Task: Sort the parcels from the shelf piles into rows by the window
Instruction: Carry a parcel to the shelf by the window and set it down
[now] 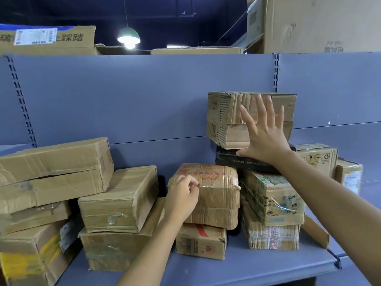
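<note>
Right hand [266, 133] spread wide, flat against the torn box [226, 112] topping the stack. Left hand [183, 195] curls at the taped parcel [218, 195] just below; whether it grips, I cannot tell. Yank that parcel and the stack may topple off the shelf [226, 271].

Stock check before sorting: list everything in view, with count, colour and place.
brown parcels: about eleven, piled along the shelf
red-printed parcel: one, brown, top of middle pile
black parcel: one, right stack, under the torn top box
cartons: several, brown, atop the shelving
lamp: one, green, hanging behind
shelf: one, blue-grey, under the piles
left hand: one, fingers curled on the red-printed parcel's corner
right hand: one, spread flat on the torn top box
</note>
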The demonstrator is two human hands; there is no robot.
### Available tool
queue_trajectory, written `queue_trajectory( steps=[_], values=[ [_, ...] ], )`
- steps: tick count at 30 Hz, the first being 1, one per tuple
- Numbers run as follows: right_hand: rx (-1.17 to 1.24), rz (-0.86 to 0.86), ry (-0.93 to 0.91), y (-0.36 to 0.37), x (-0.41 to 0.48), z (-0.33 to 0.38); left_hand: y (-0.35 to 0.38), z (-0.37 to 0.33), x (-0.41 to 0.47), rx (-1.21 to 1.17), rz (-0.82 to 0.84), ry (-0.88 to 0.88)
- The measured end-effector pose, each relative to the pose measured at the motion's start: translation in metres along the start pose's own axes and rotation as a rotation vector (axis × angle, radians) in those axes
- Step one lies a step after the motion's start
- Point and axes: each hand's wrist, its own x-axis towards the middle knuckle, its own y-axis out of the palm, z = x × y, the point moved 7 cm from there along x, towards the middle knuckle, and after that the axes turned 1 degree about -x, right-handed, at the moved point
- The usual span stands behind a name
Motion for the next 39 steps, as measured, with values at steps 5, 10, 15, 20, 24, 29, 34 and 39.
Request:
queue_trajectory(
  steps=[5,10,15,20,24,29,34,39],
  values=[
    [-0.151,0.048,-0.084,0.005,0.021,-0.008,0.005,-0.030,0.023,0.134,-0.033,0.080],
    [-0.178,0.091,-0.137,0.014,0.039,-0.017,0.018,-0.040,0.045,0.081,0.031,0.084],
    [-0.026,0.105,-0.118,0.021,0.034,-0.023,0.025,-0.038,0.075,0.035,0.064,-0.002],
    [0.325,0.098,0.261,0.052,-0.001,-0.067,0.035,-0.043,0.098,-0.040,0.076,-0.083],
    [0.775,0.210,0.697,0.091,-0.043,-0.108,0.054,-0.053,0.092,-0.143,0.099,-0.125],
    [1.156,0.345,0.814,0.115,-0.068,-0.112,0.042,-0.095,0.090,-0.209,-0.088,0.113],
    [1.167,0.359,0.784,0.113,-0.072,-0.120,0.013,-0.154,0.113,0.542,-0.214,0.616],
    [1.135,0.407,0.720,0.114,-0.074,-0.119,0.014,-0.201,0.136,0.919,-0.114,0.765]
  ],
)
